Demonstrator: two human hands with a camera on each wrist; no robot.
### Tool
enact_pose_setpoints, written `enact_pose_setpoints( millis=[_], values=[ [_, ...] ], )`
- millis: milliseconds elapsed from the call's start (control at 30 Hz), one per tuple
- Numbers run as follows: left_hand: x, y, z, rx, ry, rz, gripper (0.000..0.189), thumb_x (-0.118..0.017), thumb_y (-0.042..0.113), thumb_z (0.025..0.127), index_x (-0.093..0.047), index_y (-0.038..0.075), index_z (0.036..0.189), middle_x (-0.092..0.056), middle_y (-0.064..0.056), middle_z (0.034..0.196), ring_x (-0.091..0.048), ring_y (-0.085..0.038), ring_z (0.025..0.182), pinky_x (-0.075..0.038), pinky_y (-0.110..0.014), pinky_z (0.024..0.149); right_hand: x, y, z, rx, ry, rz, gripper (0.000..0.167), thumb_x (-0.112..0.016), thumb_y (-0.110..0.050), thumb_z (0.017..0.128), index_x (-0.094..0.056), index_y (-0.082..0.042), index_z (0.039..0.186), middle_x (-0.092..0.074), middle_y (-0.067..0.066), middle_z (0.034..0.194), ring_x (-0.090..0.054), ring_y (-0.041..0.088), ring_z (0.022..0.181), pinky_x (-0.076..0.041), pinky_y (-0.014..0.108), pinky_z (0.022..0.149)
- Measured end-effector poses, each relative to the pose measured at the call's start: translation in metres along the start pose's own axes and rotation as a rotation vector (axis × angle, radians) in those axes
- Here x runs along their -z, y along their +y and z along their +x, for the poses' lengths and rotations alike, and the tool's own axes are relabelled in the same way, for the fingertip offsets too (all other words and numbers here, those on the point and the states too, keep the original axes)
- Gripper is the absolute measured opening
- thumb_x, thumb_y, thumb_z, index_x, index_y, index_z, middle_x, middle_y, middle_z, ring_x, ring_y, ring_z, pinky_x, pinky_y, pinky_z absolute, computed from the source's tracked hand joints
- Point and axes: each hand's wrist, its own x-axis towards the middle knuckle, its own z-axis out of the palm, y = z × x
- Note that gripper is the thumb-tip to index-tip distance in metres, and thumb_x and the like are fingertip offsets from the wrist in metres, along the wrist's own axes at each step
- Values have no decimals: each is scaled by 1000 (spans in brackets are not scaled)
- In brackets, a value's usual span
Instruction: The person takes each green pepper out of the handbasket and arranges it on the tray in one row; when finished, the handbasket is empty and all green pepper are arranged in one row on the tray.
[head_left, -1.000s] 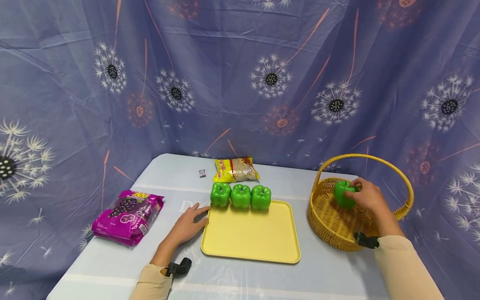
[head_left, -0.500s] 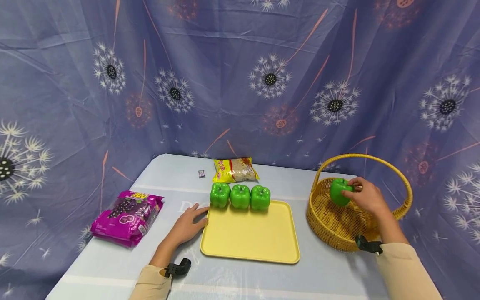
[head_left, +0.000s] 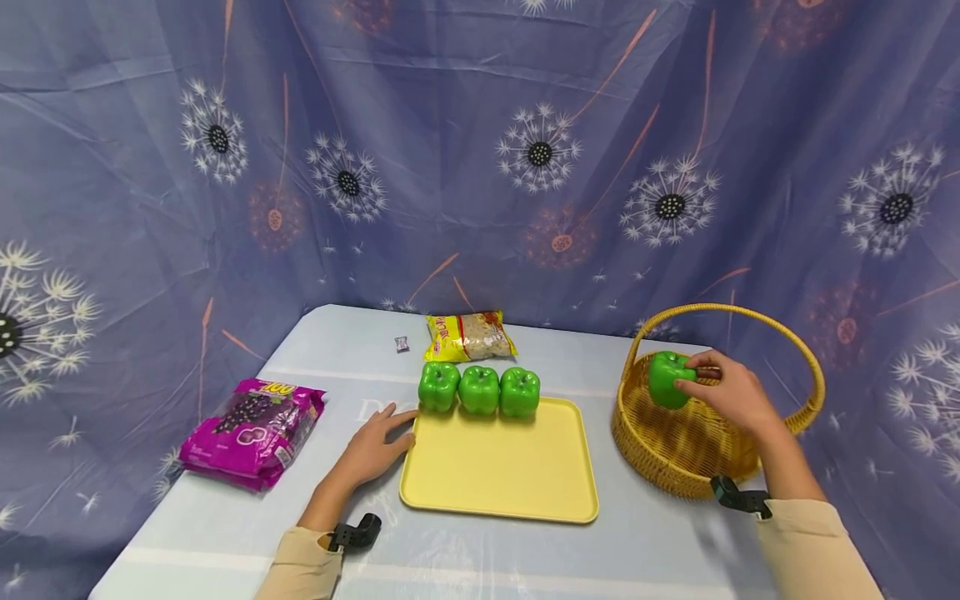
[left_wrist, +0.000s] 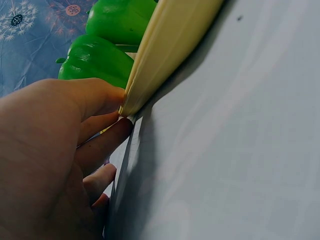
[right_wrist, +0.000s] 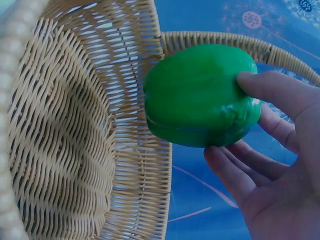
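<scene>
My right hand (head_left: 733,396) grips a glossy green bell pepper (head_left: 664,383) between thumb and fingers, high in the left part of the wicker basket (head_left: 647,458). In the right wrist view, this pepper (right_wrist: 192,100) overlaps the basket's woven wall, the thumb (right_wrist: 277,92) on one side and fingers on the other. On the left, my left hand (head_left: 371,450) lies beside the yellow tray (head_left: 498,471), fingers spread. In the left wrist view, its fingertips are right at the tray's rim (left_wrist: 145,65). Three green bell peppers (head_left: 479,390) form a row along the tray's back left.
Behind the pepper row lies a yellow food packet (head_left: 471,337), with a tiny wrapped item (head_left: 402,343) to its left. A purple bag with a grape picture (head_left: 255,433) lies at the table's left. The basket's tall arched handle (head_left: 723,307) rises over its opening. Patterned blue cloth hangs behind.
The right hand has lifted the bell pepper slightly and drawn it left within the basket's outline. The left hand stays at the tray's edge; the view shifts slightly.
</scene>
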Motion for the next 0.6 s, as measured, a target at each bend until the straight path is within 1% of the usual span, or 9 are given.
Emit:
enact_pose_setpoints(
  millis=[233, 433, 533, 600],
  values=[
    [-2, -2, -1, -4, -7, 4, 45, -59, 32, 96, -55, 21, 139, -31, -21, 151, -21, -47, 137, -20, -67, 104, 3, -10, -5, 40, -37, 12, 56, -69, -49, 85, -53, -9, 121, -53, 21, 127, -51, 42, 116, -48, 56, 83],
    [1, -3, -1, 13, -14, 5, 45, -58, 33, 96, -54, 22, 139, -30, -20, 152, -20, -47, 138, -19, -67, 105, 8, -23, -11, 51, -49, 31, 53, -69, -49, 85, -53, -13, 120, -50, 19, 132, -51, 42, 117, -50, 55, 81],
    [2, -2, 0, 7, -18, 16, 46, -57, 33, 96, -53, 22, 140, -29, -20, 152, -20, -47, 138, -19, -67, 105, 9, -27, -14, 77, -36, 59, 51, -70, -45, 85, -53, -14, 121, -49, 17, 133, -53, 41, 117, -53, 49, 80],
    [2, -1, 1, 6, -25, 14, 46, -57, 34, 96, -53, 22, 140, -29, -20, 152, -19, -47, 138, -19, -67, 105, 7, -29, -15, 100, -35, 88, 49, -70, -42, 86, -53, -13, 122, -49, 14, 133, -53, 40, 117, -55, 42, 79]
  ],
)
